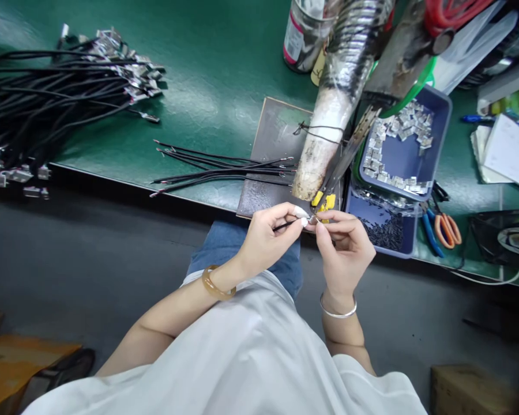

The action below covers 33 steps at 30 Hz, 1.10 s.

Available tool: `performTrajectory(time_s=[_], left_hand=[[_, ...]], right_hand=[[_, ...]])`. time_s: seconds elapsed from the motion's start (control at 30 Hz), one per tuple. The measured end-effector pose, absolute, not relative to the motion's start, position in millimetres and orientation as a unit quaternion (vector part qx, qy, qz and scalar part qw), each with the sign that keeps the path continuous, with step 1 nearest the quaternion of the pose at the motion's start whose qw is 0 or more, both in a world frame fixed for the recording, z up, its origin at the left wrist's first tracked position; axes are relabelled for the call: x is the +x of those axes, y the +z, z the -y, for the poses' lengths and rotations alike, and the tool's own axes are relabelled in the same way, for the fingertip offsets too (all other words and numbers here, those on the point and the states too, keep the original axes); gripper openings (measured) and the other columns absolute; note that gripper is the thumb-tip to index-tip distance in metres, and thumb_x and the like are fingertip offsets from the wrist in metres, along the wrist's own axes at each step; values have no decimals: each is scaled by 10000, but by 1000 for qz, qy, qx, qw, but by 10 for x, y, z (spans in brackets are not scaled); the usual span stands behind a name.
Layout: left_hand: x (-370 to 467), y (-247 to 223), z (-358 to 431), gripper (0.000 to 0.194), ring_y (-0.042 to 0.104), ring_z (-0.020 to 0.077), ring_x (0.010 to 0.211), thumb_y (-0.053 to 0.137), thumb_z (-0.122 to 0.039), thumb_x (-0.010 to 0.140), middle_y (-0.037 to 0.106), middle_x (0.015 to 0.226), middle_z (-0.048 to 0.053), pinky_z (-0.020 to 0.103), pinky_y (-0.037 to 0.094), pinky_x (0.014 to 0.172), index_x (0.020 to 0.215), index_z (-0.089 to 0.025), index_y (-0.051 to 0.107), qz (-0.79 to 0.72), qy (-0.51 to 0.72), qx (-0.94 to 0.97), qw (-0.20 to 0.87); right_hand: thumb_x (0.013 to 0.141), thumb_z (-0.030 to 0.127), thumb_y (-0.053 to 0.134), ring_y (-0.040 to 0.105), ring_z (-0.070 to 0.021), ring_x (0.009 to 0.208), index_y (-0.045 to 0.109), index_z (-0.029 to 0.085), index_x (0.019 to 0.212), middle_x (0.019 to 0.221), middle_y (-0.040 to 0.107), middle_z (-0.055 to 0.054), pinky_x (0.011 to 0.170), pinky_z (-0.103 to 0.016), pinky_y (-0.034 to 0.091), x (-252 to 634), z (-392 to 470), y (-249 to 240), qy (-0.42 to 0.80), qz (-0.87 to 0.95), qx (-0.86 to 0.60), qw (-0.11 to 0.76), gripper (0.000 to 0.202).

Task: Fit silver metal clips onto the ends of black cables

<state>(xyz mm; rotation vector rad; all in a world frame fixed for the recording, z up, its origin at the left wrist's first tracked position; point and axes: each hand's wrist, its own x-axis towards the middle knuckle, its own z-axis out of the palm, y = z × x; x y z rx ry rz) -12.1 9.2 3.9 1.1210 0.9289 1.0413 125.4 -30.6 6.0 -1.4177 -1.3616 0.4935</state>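
Observation:
My left hand [266, 235] is closed in a pinch on a short black cable [284, 225], with white coverings on its fingertips. The cable's end meets a tiny shiny piece between both hands, too small to name. Thumb and forefinger of my right hand [346, 245] are pinched at that same spot; what they grip cannot be made out. Just beyond the fingertips are yellow pieces [328, 203], beside a dark metal bar [346, 158]. Several loose black cables [216, 172] with bare ends lie left of my hands, partly across a dark board [281, 124].
A taped flexible duct [326, 121] comes down close above my hands. To the right, a blue bin [443, 124] holds metal connector shells, above another bin [409, 239] of small black pieces. Orange-handled pliers [447, 230] lie beside them. A cable bundle [69, 95] covers the far left.

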Motion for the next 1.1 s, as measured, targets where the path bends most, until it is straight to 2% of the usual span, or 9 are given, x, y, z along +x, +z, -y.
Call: performTrajectory(time_s=[0.07,0.27,0.47,0.6,0.77,1.1], left_hand=[[-115,54,-93,86,633,94,652,648,-208,855,693,735,27,171,495,602,866,-129,681,-402,454,491,625],[-72,57,-129,54,634,90,670,655,-173,823,682,725,16,157,512,625,828,-129,685,-420,476,475,609],[-45,76,-142,48,643,90,670,664,-165,814,691,724,14,146,515,606,812,-127,694,-427,482,482,594],[-47,101,-125,65,667,98,705,657,-171,843,719,800,28,142,518,599,870,-135,705,-430,485,511,566],[-53,88,-101,62,685,109,734,654,-180,861,726,802,34,156,542,654,870,-135,696,-429,484,510,567],[-13,70,-104,51,626,88,668,653,-179,845,676,720,5,146,504,604,834,-137,680,-442,480,494,575]], right_hand=[[891,180,692,740,-151,865,647,204,865,1010,710,-35,712,-284,634,1263,299,80,227,565,-590,531,57],[871,119,695,715,-158,905,667,229,880,958,724,-17,793,-328,629,1279,252,62,87,639,-574,504,114],[849,87,712,707,-149,894,665,227,873,931,728,-4,806,-318,607,1276,198,61,70,642,-569,509,149],[841,86,721,712,-155,874,671,231,858,913,733,-2,820,-330,595,1265,172,100,27,649,-569,504,154],[824,71,722,716,-155,875,658,235,869,952,738,-12,817,-323,599,1268,212,56,10,668,-557,494,181],[840,75,706,715,-159,908,645,231,883,946,734,-14,825,-327,590,1301,208,55,26,678,-553,484,173]])
